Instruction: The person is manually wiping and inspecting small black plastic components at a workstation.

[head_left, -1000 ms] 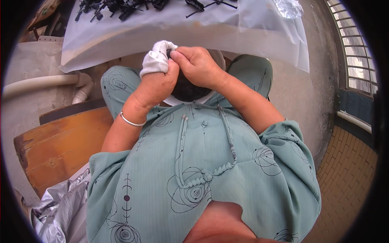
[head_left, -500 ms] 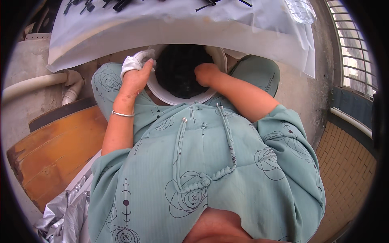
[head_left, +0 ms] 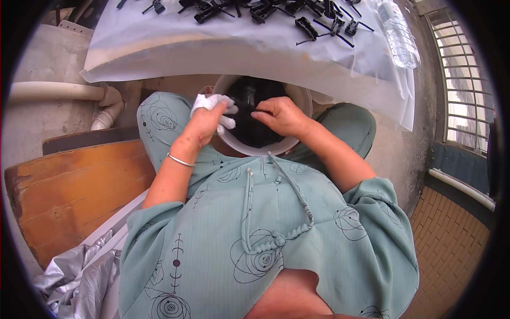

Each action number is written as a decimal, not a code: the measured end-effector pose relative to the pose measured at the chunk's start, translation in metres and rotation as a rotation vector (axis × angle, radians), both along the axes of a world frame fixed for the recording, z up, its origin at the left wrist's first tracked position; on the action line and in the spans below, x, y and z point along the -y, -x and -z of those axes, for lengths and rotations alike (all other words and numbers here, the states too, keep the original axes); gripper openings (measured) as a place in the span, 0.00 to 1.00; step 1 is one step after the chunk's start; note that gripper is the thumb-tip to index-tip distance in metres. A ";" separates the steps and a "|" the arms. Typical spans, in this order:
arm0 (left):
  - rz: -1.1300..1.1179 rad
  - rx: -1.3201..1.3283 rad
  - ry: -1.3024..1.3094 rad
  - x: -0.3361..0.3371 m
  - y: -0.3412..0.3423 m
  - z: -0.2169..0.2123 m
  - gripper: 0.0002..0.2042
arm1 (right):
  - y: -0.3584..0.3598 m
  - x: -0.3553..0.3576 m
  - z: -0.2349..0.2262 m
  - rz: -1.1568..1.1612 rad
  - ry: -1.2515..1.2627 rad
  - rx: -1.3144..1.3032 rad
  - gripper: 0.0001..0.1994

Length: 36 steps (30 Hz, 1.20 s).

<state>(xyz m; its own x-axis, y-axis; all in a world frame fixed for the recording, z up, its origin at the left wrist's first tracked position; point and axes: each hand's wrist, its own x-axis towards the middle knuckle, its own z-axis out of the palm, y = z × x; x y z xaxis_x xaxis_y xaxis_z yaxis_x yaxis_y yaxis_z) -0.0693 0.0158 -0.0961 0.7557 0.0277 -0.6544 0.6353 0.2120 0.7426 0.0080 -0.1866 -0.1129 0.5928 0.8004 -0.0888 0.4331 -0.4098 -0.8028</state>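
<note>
Between my knees stands a white bucket [head_left: 305, 106], and dark black contents [head_left: 257, 133] show inside it, too dim to tell apart. My left hand [head_left: 212, 113] is at the bucket's left rim, its fingers in a white glove with the thumb bare. Those fingers are curled, and whatever they hold is hidden. Over the dark contents is my bare right hand [head_left: 280, 116], thumb and forefinger pinched together and pointing toward the left hand. Anything in that pinch is too small or dark to make out.
Several black plastic clip-like parts [head_left: 263, 10] lie on the table's white plastic sheet [head_left: 239, 48], which hangs over the bucket's far side. A clear plastic bottle [head_left: 398, 40] lies at the far right. An orange-brown board [head_left: 85, 186] and a pipe [head_left: 58, 91] are at left.
My right hand has come up out of the bucket, its fingers now visible in a pinch. The left hand has moved right, nearer to it. The view has shifted, showing more of the table.
</note>
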 end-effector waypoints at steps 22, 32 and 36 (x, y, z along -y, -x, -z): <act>-0.035 0.769 -0.113 0.051 0.018 -0.091 0.14 | 0.016 -0.009 -0.110 0.233 -0.543 -0.028 0.11; 0.027 1.117 -0.976 0.059 0.018 -0.099 0.14 | 0.032 -0.014 -0.092 0.272 -0.548 -0.058 0.12; 0.046 1.148 -0.923 0.059 0.018 -0.100 0.15 | 0.030 -0.005 -0.097 0.168 -0.617 -0.106 0.10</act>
